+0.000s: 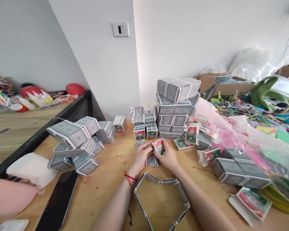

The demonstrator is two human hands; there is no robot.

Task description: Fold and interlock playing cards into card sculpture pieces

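Observation:
Both my hands meet over the middle of the wooden table (106, 192). My left hand (142, 156) and my right hand (167, 156) are closed together on a small red, white and green card box (159, 146). A few grey-backed playing cards (151, 160) lie under and between them. Just in front of my wrists lies a heart-shaped frame made of folded cards (161, 200). A red string is tied round my left wrist.
A tall stack of grey card packs (174, 107) stands behind my hands, a tumbled pile of packs (74, 141) at the left, more packs (240, 168) at the right. A dark tablet (59, 200) lies front left. Craft clutter and pink plastic (221, 131) fill the right side.

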